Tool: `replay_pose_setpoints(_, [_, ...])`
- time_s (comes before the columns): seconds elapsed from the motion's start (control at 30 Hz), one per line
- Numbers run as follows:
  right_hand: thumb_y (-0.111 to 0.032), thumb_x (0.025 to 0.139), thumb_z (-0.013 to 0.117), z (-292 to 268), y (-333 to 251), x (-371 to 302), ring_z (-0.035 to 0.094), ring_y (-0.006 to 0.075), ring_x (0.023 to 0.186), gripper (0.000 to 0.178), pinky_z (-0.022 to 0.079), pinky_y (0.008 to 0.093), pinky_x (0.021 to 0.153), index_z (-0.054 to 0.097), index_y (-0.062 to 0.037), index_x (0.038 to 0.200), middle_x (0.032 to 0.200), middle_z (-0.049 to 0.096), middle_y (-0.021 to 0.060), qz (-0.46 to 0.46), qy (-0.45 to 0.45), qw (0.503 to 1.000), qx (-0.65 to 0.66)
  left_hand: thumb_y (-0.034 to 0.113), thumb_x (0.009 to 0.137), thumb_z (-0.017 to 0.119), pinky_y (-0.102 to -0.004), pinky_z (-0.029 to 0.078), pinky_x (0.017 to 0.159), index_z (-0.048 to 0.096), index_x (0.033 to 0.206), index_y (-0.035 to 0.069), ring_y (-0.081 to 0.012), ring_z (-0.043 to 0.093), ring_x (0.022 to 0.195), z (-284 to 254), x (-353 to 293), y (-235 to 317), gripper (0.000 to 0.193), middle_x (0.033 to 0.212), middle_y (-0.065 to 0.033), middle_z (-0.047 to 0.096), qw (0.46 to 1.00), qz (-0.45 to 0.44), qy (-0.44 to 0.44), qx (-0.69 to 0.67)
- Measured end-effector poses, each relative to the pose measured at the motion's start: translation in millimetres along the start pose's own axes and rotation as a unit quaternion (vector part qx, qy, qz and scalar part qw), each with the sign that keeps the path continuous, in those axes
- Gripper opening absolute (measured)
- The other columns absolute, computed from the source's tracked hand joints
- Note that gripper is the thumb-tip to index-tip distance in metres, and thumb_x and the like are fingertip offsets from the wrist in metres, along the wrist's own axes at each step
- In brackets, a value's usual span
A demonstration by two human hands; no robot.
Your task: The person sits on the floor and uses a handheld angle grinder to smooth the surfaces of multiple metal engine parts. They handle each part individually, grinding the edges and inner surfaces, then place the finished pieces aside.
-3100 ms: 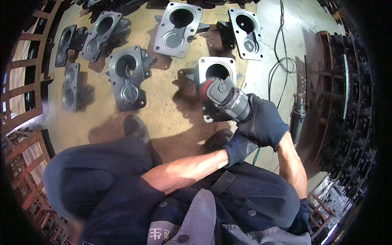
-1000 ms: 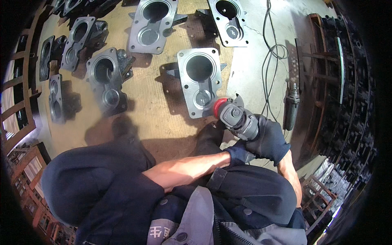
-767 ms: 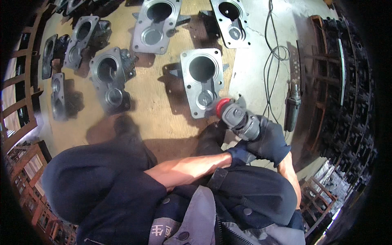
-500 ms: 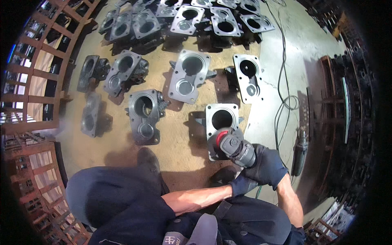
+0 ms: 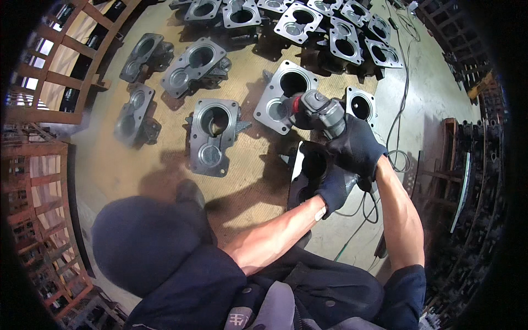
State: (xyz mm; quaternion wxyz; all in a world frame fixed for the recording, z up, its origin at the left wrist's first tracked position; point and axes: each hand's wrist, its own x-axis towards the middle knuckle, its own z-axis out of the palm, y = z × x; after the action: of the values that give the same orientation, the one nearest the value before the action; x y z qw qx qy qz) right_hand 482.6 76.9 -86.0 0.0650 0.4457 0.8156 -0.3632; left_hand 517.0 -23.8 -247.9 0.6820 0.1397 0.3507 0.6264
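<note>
Both gloved hands grip an angle grinder (image 5: 324,113) with a grey head and a red ring near its disc. My right hand (image 5: 358,144) is wrapped round the body behind the head; my left hand (image 5: 336,190) closes on the rear part, its fingers partly hidden. The disc end is over the lower right side of a grey metal casting (image 5: 268,91) with one large round hole and a shallow round recess. Whether the disc touches it I cannot tell. Below the grinder, my hands partly cover a nearer casting (image 5: 297,169). Another casting (image 5: 369,94) lies just beyond my right hand.
More castings stand on the tan floor sheet (image 5: 258,159): one casting (image 5: 210,135) left of centre, several farther left, and a crowded group at the back. A black cable (image 5: 405,77) runs along the right. Brown slatted crates (image 5: 41,146) line the left; dark racks (image 5: 484,181) the right.
My hands have carried the grinder away from the near right casting to the casting beyond it. My arms reach farther forward, and the view has shifted.
</note>
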Motion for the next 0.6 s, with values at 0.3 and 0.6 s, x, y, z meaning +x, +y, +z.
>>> replay_pose_setpoints(0.3, [-0.027,0.069,0.080,15.5,-15.7,-16.1,0.070,0.0434,0.096,0.051,0.056,0.0442,0.084,0.064,-0.0006,0.110,0.097,0.072,0.0274,-0.016,-0.086,0.995,-0.055,0.024,0.111,0.039,-0.0306,0.035,0.115,0.048,0.146,0.012,-0.0128,0.044,0.131,26.4,-52.8,-8.3,0.039,0.144,-0.0055,0.049,0.942,-0.082,0.070,-0.316])
replay_pose_setpoints(0.6, [-0.030,0.066,0.079,17.6,-70.7,20.6,0.071,0.0432,0.094,0.051,0.056,0.0427,0.084,0.066,-0.0007,0.107,0.097,0.072,0.0263,0.011,-0.071,0.995,-0.068,0.016,0.107,0.047,-0.0315,0.038,0.113,0.047,0.144,0.007,-0.0150,0.047,0.128,-12.6,-44.9,39.4,0.038,0.142,-0.0075,0.050,0.995,0.002,0.056,0.082])
